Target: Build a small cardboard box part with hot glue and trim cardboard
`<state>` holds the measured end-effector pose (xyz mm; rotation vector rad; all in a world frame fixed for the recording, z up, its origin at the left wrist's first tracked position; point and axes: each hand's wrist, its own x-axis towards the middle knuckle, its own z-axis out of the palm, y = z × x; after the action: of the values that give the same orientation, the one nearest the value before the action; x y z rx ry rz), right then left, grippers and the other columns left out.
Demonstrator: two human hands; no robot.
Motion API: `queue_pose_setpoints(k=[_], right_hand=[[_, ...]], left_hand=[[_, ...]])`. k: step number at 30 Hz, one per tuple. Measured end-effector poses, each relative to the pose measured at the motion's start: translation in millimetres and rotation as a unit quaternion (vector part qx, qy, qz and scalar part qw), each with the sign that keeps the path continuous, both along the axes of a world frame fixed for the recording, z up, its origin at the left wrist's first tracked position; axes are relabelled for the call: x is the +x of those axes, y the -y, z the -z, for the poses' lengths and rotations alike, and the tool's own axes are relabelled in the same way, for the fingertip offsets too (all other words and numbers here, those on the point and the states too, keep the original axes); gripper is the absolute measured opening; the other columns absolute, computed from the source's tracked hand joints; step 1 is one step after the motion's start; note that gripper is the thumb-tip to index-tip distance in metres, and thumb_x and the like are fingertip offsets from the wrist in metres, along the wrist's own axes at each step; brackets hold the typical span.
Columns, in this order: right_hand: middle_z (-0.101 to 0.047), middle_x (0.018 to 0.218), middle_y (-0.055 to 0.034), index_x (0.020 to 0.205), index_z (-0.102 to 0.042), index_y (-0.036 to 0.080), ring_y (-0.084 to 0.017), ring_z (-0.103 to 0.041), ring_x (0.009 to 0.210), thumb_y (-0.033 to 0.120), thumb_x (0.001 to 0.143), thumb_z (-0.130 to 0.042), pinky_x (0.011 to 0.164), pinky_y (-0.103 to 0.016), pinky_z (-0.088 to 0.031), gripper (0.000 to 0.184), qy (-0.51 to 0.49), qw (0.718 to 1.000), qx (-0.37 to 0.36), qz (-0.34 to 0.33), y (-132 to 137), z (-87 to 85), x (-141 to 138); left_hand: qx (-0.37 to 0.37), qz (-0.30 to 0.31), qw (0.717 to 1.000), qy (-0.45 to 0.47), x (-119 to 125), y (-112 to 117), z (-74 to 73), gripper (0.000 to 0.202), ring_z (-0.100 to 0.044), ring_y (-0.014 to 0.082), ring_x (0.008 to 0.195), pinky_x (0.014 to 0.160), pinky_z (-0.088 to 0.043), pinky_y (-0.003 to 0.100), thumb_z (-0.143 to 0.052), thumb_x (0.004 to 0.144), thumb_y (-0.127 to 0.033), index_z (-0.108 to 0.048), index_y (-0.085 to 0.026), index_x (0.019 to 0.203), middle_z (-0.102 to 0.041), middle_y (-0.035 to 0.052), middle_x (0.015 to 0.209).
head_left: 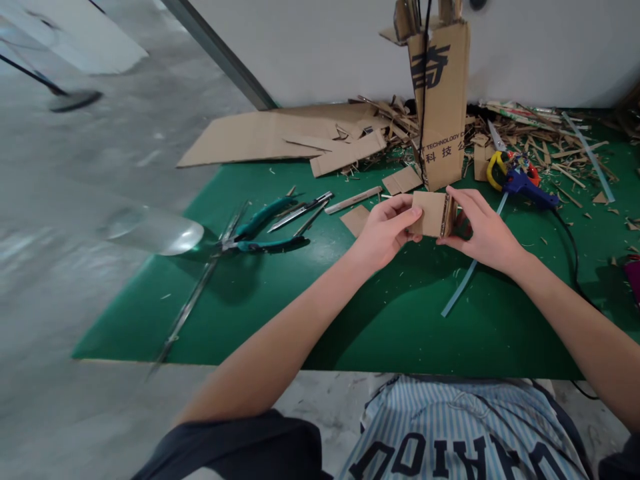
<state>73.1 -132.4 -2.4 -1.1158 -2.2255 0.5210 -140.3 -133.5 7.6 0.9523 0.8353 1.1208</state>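
Note:
Both hands hold a small folded cardboard piece (431, 213) just above the green mat (390, 320). My left hand (385, 230) pinches its left edge between thumb and fingers. My right hand (483, 227) grips its right edge, fingers curled round it. Right behind the piece stands a tall upright cardboard box (443, 100) with printed characters. A blue glue gun (525, 187) with a black cord lies just to the right of my right hand, and a pale blue strip (463, 283) lies on the mat under that hand.
Green-handled pliers (265, 230), a long metal ruler (195, 293), a craft knife (353, 199) and blades lie on the left of the mat. Flat cardboard sheets (260, 137) and many scraps cover the back. Yellow-handled scissors (495, 160) lie at the back right. Grey floor lies left.

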Motion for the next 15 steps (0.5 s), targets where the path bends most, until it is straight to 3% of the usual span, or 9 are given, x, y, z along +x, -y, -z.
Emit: queue_pose_setpoints(k=[8,15], right_hand=[[-0.048,0.147,-0.0158,0.158,-0.035,0.028,-0.034,-0.068,0.105,0.051,0.086,-0.071,0.087,-0.059,-0.063,0.084,0.012,1.000,-0.005,0.004,-0.6,1.0,0.3],[-0.049,0.147,-0.0158,0.157,-0.036,0.027,-0.035,-0.067,0.108,0.047,0.086,-0.071,0.088,-0.060,-0.063,0.082,0.014,1.000,0.002,0.003,0.9,-0.4,-0.1]], left_hand=[[0.000,-0.001,1.000,-0.007,1.2,0.9,-0.2,0.042,-0.059,0.0097,0.060,0.046,-0.046,0.022,-0.092,0.062,-0.042,-0.071,-0.016,0.087,-0.066,-0.0009,0.073],[0.003,0.001,1.000,-0.014,1.0,0.3,1.8,0.041,-0.059,0.0096,0.060,0.046,-0.046,0.022,-0.091,0.064,-0.042,-0.070,-0.016,0.088,-0.065,-0.0005,0.073]])
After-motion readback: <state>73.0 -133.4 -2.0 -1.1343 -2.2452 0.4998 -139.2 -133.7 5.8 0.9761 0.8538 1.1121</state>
